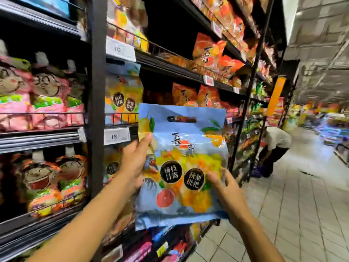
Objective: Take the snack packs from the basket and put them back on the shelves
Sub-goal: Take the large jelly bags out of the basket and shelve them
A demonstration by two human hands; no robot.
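A: Head view: where is the pack?
B: A blue snack pack (186,163) with fruit pictures is held upright in mid-air, in front of the shelf (170,67) unit, facing the camera, its handle slot at the top.
A: And the left hand (135,157)?
B: Its forearm reaches up from the lower left. The thumb presses on the pack's left edge; the fingers go behind the pack, so it is clamped there.
A: The right hand (226,188)?
B: It comes in from the lower right and grips the pack's lower right side, fingers curled onto the front.
A: What lies behind?
B: Matching blue packs (122,97) stand on the shelf just left of the held one. A person (274,146) bends over further down the aisle.
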